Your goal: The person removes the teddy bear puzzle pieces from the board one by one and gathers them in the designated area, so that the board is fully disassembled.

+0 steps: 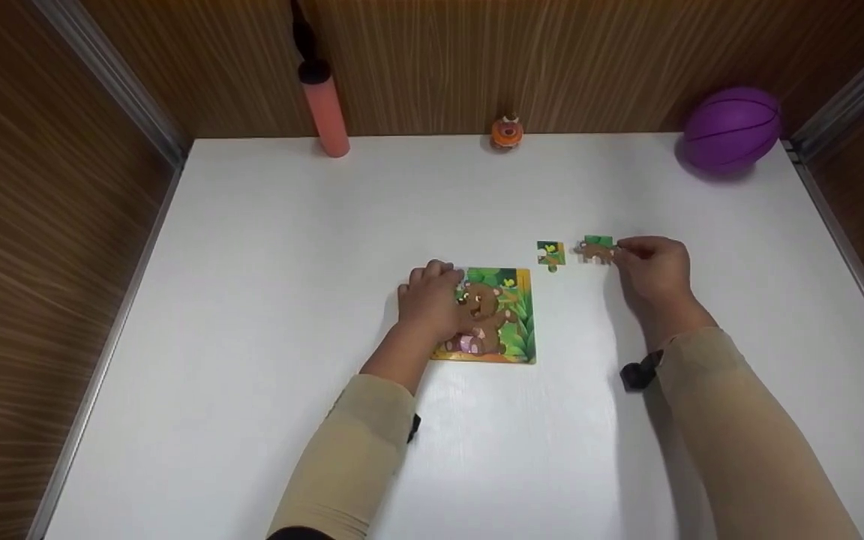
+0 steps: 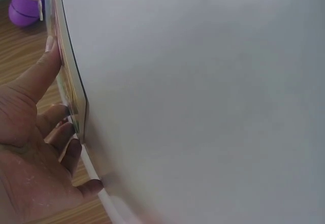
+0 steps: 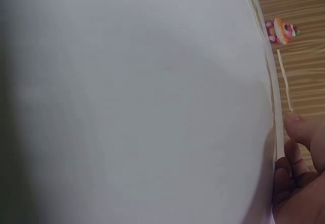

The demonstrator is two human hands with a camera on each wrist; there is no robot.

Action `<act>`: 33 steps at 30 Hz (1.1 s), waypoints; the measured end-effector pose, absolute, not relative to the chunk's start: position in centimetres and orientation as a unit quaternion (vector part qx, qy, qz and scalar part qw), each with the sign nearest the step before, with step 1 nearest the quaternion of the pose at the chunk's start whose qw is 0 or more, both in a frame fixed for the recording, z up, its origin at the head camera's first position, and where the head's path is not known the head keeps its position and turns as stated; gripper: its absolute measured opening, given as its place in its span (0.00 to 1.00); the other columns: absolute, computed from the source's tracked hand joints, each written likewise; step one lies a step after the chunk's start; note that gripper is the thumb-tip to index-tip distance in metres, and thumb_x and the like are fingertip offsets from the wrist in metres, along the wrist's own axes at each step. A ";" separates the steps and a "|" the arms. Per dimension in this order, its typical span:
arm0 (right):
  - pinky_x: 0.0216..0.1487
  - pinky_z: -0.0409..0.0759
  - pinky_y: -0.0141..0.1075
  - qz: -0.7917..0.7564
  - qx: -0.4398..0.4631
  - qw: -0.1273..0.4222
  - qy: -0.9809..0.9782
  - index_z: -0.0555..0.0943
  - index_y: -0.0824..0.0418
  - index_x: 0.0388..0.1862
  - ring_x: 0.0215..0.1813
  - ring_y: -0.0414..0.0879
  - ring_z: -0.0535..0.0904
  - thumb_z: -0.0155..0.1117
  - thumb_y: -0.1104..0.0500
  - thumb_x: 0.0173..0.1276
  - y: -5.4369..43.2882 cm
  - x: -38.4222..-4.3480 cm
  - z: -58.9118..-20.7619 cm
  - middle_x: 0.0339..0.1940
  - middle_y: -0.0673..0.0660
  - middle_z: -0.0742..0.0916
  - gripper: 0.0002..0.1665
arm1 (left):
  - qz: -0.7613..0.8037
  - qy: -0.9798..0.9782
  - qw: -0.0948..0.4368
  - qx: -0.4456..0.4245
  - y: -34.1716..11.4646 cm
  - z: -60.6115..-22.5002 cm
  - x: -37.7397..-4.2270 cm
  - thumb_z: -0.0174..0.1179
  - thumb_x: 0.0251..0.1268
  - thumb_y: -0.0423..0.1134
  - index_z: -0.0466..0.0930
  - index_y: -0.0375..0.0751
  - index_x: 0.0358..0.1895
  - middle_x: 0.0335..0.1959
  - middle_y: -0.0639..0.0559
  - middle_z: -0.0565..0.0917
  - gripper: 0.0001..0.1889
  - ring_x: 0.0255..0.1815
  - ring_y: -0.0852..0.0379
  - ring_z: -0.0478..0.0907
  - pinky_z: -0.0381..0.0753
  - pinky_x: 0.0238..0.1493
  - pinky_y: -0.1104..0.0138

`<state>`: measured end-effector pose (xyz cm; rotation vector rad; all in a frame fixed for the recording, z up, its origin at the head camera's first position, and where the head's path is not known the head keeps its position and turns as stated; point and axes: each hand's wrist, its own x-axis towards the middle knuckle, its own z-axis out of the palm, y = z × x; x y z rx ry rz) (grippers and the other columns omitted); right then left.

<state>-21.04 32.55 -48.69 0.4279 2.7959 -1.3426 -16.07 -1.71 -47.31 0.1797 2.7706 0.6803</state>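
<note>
A square jigsaw puzzle [image 1: 492, 319] with a brown bear and green leaves lies flat on the white table. My left hand [image 1: 432, 300] rests over its left part and covers some of the picture. From the left wrist view, the thumb [image 2: 43, 76] lies on the puzzle, with the other fingers at its edge. At the upper right, my right hand [image 1: 657, 270] pinches a brown and green puzzle piece [image 1: 597, 250] by its right end. The right wrist view has this piece [image 3: 285, 82] edge-on, raised off the table. A loose puzzle piece [image 1: 551, 255] lies between it and the puzzle.
Along the back wall stand a pink hand pump [image 1: 327, 112] with a black top and a small orange toy figure [image 1: 507, 133]. A purple ball [image 1: 732, 131] sits in the back right corner. Wood-grain panels [image 1: 432, 67] close off the table's back and sides.
</note>
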 end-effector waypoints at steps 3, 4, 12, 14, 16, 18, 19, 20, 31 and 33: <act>0.53 0.74 0.33 -0.425 0.129 0.011 0.896 0.85 0.70 0.61 0.59 0.51 0.76 0.65 0.61 0.78 32.7 -21.2 -48.6 0.59 0.65 0.84 0.19 | 0.236 0.959 0.145 0.062 -1.7 -47.4 -16.1 0.82 0.54 0.54 0.69 0.47 0.80 0.78 0.49 0.68 0.50 0.77 0.45 0.61 0.64 0.71 0.51; 0.53 0.74 0.32 -0.424 0.126 0.012 0.897 0.85 0.70 0.62 0.60 0.52 0.76 0.65 0.61 0.78 32.8 -21.2 -48.6 0.59 0.66 0.85 0.19 | 0.236 0.959 0.147 0.061 -1.6 -47.4 -16.1 0.82 0.54 0.54 0.69 0.47 0.80 0.78 0.49 0.67 0.50 0.78 0.45 0.60 0.64 0.71 0.51; 0.53 0.77 0.32 -0.417 0.128 0.037 0.899 0.84 0.71 0.62 0.62 0.54 0.77 0.66 0.61 0.78 33.1 -21.5 -48.4 0.60 0.67 0.84 0.19 | 0.227 0.960 0.151 0.060 -1.7 -47.3 -16.2 0.83 0.52 0.55 0.69 0.48 0.81 0.79 0.50 0.67 0.52 0.78 0.44 0.60 0.64 0.72 0.50; 0.55 0.77 0.35 -0.418 0.131 0.045 0.898 0.84 0.70 0.63 0.64 0.55 0.77 0.66 0.61 0.78 33.1 -21.6 -48.4 0.61 0.67 0.84 0.20 | 0.229 0.960 0.152 0.060 -1.7 -47.3 -16.2 0.83 0.53 0.54 0.69 0.48 0.81 0.79 0.50 0.67 0.51 0.78 0.44 0.59 0.63 0.72 0.50; 0.57 0.77 0.38 -0.420 0.133 0.049 0.896 0.84 0.71 0.63 0.65 0.56 0.76 0.66 0.61 0.78 33.1 -21.7 -48.3 0.62 0.68 0.83 0.20 | 0.228 0.960 0.152 0.060 -1.7 -47.3 -16.2 0.82 0.53 0.54 0.69 0.48 0.81 0.79 0.49 0.67 0.51 0.78 0.44 0.60 0.64 0.72 0.50; 0.59 0.78 0.40 -0.418 0.134 0.051 0.897 0.83 0.71 0.63 0.66 0.57 0.76 0.66 0.61 0.78 33.1 -21.8 -48.3 0.63 0.68 0.83 0.20 | 0.228 0.960 0.152 0.061 -1.7 -47.3 -16.2 0.82 0.54 0.54 0.69 0.48 0.81 0.79 0.49 0.67 0.50 0.78 0.44 0.60 0.64 0.72 0.50; 0.59 0.78 0.40 -0.417 0.136 0.052 0.897 0.83 0.71 0.63 0.66 0.57 0.76 0.66 0.61 0.78 33.1 -21.9 -48.3 0.62 0.69 0.83 0.20 | 0.230 0.959 0.154 0.061 -1.6 -47.2 -16.2 0.82 0.54 0.54 0.69 0.48 0.81 0.79 0.49 0.66 0.50 0.79 0.44 0.59 0.63 0.72 0.50; 0.58 0.78 0.40 -0.414 0.135 0.053 0.899 0.83 0.71 0.63 0.66 0.57 0.77 0.65 0.61 0.78 33.2 -21.9 -48.3 0.62 0.69 0.83 0.20 | 0.229 0.959 0.154 0.062 -1.6 -47.2 -16.2 0.82 0.53 0.55 0.68 0.48 0.81 0.79 0.49 0.66 0.51 0.79 0.44 0.59 0.63 0.72 0.50; 0.60 0.78 0.41 -0.409 0.128 0.062 0.901 0.83 0.73 0.62 0.66 0.60 0.77 0.64 0.63 0.78 33.3 -22.2 -48.1 0.61 0.70 0.84 0.19 | 0.228 0.960 0.152 0.062 -1.7 -47.3 -16.2 0.82 0.53 0.55 0.68 0.48 0.81 0.78 0.49 0.67 0.51 0.78 0.44 0.60 0.64 0.71 0.50; 0.60 0.79 0.40 -0.410 0.125 0.065 0.901 0.83 0.74 0.62 0.68 0.61 0.77 0.64 0.64 0.79 33.3 -22.2 -48.0 0.62 0.71 0.83 0.19 | 0.225 0.960 0.151 0.063 -1.8 -47.2 -16.2 0.82 0.54 0.56 0.68 0.48 0.81 0.78 0.50 0.67 0.51 0.78 0.45 0.60 0.64 0.71 0.51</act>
